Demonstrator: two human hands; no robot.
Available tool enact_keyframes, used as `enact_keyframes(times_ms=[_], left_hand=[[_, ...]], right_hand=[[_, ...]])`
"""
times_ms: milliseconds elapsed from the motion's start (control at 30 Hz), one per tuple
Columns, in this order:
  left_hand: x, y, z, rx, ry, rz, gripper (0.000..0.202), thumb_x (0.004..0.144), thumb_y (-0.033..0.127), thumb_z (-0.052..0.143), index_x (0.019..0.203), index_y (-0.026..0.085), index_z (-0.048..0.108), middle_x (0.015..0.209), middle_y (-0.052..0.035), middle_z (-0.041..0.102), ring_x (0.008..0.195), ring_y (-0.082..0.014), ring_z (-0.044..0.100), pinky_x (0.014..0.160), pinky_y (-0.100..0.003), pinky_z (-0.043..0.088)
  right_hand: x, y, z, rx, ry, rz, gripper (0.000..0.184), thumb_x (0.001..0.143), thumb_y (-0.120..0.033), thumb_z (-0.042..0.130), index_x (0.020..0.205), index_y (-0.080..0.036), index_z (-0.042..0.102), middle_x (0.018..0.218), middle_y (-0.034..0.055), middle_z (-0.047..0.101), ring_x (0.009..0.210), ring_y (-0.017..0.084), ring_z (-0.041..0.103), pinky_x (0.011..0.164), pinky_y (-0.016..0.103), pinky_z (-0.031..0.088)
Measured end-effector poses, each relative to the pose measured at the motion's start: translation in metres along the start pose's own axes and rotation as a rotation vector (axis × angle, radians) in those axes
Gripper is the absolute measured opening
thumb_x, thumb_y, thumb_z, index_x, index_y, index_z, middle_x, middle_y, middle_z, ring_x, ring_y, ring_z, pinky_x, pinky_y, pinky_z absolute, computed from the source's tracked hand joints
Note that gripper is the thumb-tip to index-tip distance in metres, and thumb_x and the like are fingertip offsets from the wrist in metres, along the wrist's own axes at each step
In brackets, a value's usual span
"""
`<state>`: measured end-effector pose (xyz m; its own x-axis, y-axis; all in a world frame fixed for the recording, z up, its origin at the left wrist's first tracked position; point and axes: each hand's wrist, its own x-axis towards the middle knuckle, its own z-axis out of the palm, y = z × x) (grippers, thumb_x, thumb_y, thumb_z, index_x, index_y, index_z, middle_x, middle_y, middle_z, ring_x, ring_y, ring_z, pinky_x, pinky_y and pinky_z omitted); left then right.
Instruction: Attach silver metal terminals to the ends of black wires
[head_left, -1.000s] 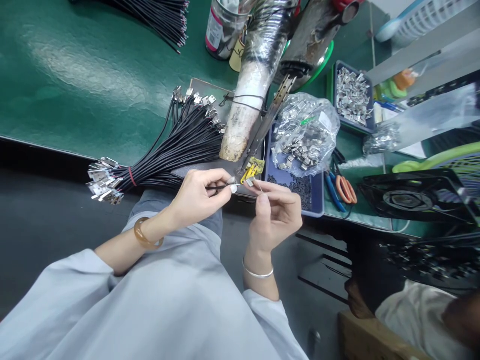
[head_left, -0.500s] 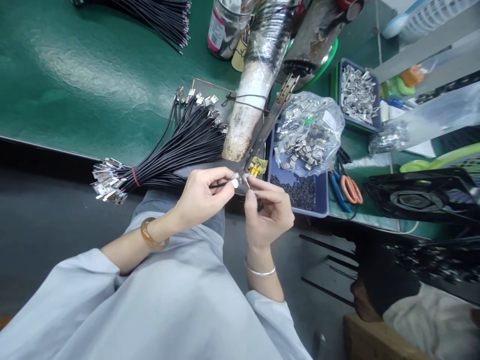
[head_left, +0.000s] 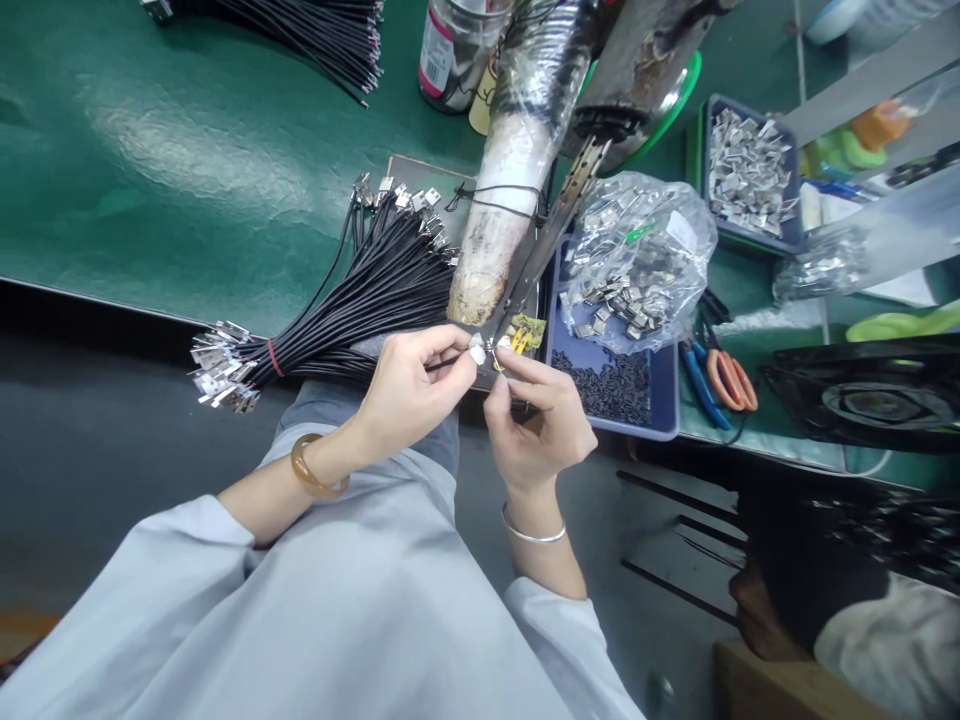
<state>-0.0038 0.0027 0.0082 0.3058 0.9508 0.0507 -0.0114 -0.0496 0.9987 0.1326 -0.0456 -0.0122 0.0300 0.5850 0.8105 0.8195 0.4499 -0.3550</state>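
Left hand (head_left: 416,385): thumb and forefinger pinched together on a black cable (head_left: 448,361), white covers (head_left: 477,354) at the fingertips. Cable: one, located between the hands at the table's near edge; long axis nearly level, running left to right with a slight upward slope; worked end directed right, toward the opposite fingertips. Exact end fitting too small to tell.

Right hand (head_left: 540,425): thumb and forefinger brought together on a thin wire (head_left: 496,362), short, its visible length pointing up and leftward to the cable end. Whether the two touch cannot be told.

Metal bracket (head_left: 551,225): slanting from upper right down to just above the fingertips. Yellow piece (head_left: 521,338): just behind the right fingertips.

Cable bundle (head_left: 360,290): black, axis slanting from lower left to upper right, silver connectors at both ends, red band (head_left: 276,357) around the lower left.

Blue tray (head_left: 665,405): right of the hands, holding small black pieces (head_left: 604,385) and a clear bag (head_left: 637,260) of metal connectors.
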Motion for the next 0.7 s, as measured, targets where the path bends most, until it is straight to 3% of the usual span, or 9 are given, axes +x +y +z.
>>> enact_keyframes(times_ms=[533,700], left_hand=[[-0.0015,0.0019,-0.0014,0.005,-0.017,0.001,0.018,0.083,0.020,0.057,0.074,0.012,0.070,0.064,-0.0003,0.062,0.057,-0.0077,0.050,0.053,-0.017,0.041],[-0.0039,-0.0017,-0.0026,0.080,-0.045,0.036,0.018,0.083,0.018,0.058,0.074,0.013,0.073,0.061,-0.0002,0.061,0.057,-0.0089,0.051,0.052,-0.018,0.040]], right_hand=[[0.0023,-0.0002,-0.0042,-0.052,-0.029,-0.064,0.016,0.086,-0.012,0.069,0.086,-0.024,0.060,0.092,0.0040,0.082,0.078,0.016,0.079,0.068,0.025,0.064],[0.0053,-0.0020,-0.0082,-0.015,0.003,0.059,0.016,0.086,-0.011,0.072,0.092,-0.024,0.067,0.095,0.0019,0.081,0.086,0.018,0.079,0.070,0.027,0.064]])
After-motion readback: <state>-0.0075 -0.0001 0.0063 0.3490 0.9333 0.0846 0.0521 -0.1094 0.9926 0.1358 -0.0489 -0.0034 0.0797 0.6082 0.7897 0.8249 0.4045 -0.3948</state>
